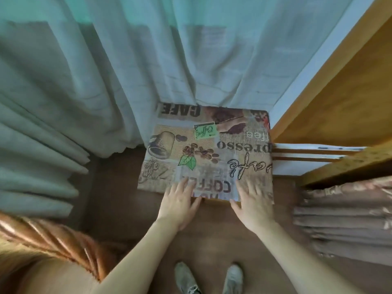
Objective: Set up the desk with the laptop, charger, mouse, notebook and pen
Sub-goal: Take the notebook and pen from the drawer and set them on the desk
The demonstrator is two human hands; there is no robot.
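A small desk covered by a coffee-print cloth [212, 145] stands in front of me, against a pale green curtain. My left hand [180, 200] lies flat on the cloth's near edge, fingers spread. My right hand [252, 200] rests the same way on the near right part of the cloth. Neither hand holds anything. No laptop, charger, mouse, notebook or pen shows in this view.
The curtain [106, 81] hangs behind and to the left of the desk. A wooden shelf unit [339, 107] rises on the right, with brown folded fabric [343, 219] below it. An orange cloth [53, 236] lies at the lower left. My shoes [207, 279] stand on the brown floor.
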